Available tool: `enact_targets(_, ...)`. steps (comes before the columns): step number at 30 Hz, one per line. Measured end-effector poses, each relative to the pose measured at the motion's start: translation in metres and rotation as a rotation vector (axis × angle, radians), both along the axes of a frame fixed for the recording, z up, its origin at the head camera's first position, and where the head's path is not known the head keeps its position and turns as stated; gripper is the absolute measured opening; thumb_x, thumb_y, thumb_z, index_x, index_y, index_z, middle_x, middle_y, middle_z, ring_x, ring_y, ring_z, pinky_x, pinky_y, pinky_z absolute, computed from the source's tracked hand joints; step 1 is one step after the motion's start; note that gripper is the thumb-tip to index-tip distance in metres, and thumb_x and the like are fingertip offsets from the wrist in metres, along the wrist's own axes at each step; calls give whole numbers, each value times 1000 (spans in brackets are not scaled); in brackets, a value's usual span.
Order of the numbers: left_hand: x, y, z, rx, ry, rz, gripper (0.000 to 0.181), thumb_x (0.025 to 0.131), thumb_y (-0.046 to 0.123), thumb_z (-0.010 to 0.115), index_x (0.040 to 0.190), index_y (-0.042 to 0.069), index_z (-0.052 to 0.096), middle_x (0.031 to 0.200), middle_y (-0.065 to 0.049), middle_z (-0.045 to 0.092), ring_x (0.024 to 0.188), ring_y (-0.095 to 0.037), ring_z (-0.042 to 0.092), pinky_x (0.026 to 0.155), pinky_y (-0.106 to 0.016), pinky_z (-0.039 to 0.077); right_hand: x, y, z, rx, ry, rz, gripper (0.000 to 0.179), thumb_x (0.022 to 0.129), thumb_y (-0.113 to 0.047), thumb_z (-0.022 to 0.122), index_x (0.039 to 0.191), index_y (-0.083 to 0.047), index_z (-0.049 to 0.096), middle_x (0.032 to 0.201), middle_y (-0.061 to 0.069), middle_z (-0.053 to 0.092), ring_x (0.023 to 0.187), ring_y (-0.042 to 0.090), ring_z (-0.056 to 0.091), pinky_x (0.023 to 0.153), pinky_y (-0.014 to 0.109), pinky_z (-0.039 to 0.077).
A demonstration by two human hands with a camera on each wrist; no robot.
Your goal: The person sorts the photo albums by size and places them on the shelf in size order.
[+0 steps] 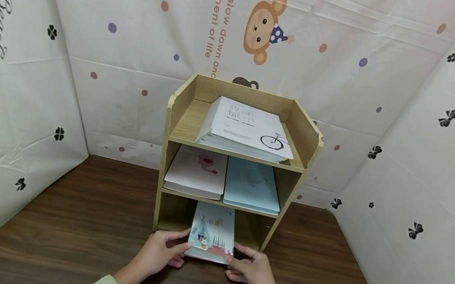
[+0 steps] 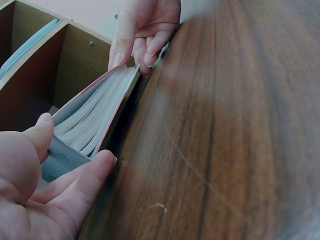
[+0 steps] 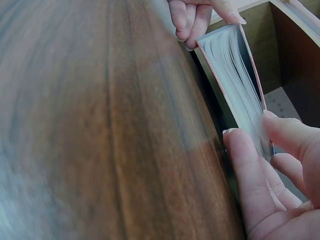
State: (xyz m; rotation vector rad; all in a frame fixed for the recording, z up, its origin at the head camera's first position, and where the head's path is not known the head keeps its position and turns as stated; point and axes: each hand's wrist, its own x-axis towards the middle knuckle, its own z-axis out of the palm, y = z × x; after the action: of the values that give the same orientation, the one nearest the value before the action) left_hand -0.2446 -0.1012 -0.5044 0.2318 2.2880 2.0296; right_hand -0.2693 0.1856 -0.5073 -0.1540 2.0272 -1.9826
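Observation:
A thick book (image 1: pixel 212 233) with an illustrated cover lies partly inside the bottom compartment of a wooden shelf (image 1: pixel 162 176), its near end sticking out at the front. My left hand (image 1: pixel 160 250) grips its near left corner, thumb on the upper cover and fingers below. At the near right corner my right hand (image 1: pixel 250 270) holds it the same way. In the left wrist view the page edges of the book (image 2: pixel 95 112) show between the covers, which part slightly. The right wrist view shows the pages (image 3: pixel 230 70) too, with both hands at the ends.
On the shelf's top lies a thick white book (image 1: pixel 248 128) with a bicycle drawing. The middle level bears a pink notebook (image 1: pixel 197 169) and a light blue notebook (image 1: pixel 253 184). Patterned cloth (image 1: pixel 135 44) walls the dark wooden table (image 1: pixel 95 220) at the back and sides.

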Motion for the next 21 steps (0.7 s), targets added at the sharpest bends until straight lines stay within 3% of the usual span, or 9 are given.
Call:
enact_targets(11, -2, 0, -3, 30, -19, 20, 53, 98, 24, 71, 144, 3, 57, 111, -26, 74, 75, -30, 76, 68, -36, 65, -1, -1, 1, -26, 8, 12, 63, 93, -6, 75, 147, 9, 47, 94, 23, 77, 71, 18, 75, 69, 32, 64)
enact_targets(18, -7, 0, -5, 29, -37, 38, 53, 97, 27, 72, 143, 5, 58, 90, -23, 76, 72, -25, 76, 65, -36, 65, -4, 0, 0, -16, 24, 8, 63, 93, -6, 75, 146, 10, 47, 91, 21, 77, 69, 17, 75, 66, 32, 64)
enact_targets(21, -8, 2, -5, 24, -34, 48, 52, 97, 26, 72, 143, 5, 58, 89, -23, 76, 71, -25, 75, 64, -36, 65, -5, 0, -1, -10, 26, 6, 62, 93, -7, 75, 146, 10, 48, 93, 22, 77, 69, 18, 75, 66, 32, 64)
